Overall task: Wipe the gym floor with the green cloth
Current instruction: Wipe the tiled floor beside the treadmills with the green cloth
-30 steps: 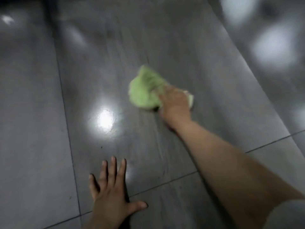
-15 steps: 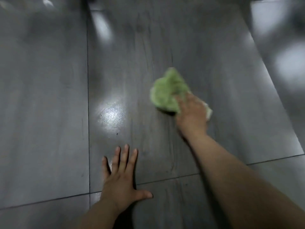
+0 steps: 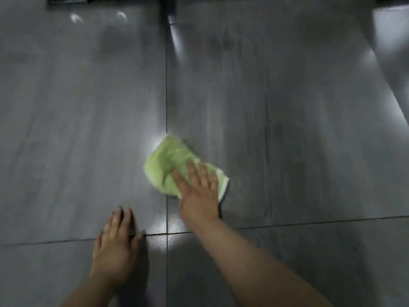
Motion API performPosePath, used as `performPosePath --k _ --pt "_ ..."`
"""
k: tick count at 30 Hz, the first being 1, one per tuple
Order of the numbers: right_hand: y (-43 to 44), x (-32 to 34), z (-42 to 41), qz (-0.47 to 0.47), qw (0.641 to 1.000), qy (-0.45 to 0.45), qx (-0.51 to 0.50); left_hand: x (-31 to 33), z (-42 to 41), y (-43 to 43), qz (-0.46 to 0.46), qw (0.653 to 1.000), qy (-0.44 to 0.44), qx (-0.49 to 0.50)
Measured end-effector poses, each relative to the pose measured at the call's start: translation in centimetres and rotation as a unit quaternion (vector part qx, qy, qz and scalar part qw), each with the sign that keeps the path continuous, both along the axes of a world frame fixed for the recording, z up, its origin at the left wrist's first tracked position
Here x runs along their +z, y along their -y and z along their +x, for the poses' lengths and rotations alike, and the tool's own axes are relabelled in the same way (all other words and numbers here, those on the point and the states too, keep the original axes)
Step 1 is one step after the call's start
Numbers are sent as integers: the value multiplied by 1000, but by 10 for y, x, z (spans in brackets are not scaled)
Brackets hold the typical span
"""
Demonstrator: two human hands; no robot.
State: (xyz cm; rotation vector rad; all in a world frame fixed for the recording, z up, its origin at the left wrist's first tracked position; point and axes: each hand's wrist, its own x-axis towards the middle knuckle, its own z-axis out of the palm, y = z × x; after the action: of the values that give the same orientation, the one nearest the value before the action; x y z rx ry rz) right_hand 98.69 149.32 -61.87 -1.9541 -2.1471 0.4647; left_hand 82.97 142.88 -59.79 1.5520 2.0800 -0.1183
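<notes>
My right hand (image 3: 199, 193) presses the green cloth (image 3: 168, 167) onto the gym floor (image 3: 66, 107), fingers (image 3: 192, 172) apparently straight, though blur softens them. My left hand (image 3: 115, 247), at seven o'clock from the cloth, rests flat, fingers released.

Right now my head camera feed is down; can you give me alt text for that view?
The right hand presses a crumpled green cloth against the glossy grey tiled floor, across a tile joint. The left hand lies palm down on the floor nearer the person, holding nothing.
</notes>
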Motion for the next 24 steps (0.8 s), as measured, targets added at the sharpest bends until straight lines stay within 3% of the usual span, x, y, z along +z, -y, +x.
performPosePath --k 3,5,7,9,11,13,16,20,22,24 --pt "9 0 15 -17 973 42 227 -1 4 -1 -10 1000 13 20" --pt "-14 -5 63 8 968 70 242 -2 2 -1 -17 1000 11 11" --pt "-40 -12 119 12 985 117 127 -2 -2 -1 -31 999 13 13" --pt "-54 -3 154 -14 994 110 -15 -2 -2 -3 -43 999 18 18" --pt "-54 10 142 -43 983 69 -162 0 -1 -2 -43 999 16 17" --pt "-37 14 97 -98 969 42 -224 0 0 -2 -47 999 11 14" --pt "7 10 27 -28 997 77 -10 2 -5 -5 -61 998 15 7" --pt "15 13 34 -57 980 72 178 9 -5 -6 -60 998 6 13" --pt "-8 5 62 -2 981 73 178 14 -2 -2 -89 995 -36 27" --pt "-37 3 85 0 994 73 82 16 -1 0 -105 992 -34 55"
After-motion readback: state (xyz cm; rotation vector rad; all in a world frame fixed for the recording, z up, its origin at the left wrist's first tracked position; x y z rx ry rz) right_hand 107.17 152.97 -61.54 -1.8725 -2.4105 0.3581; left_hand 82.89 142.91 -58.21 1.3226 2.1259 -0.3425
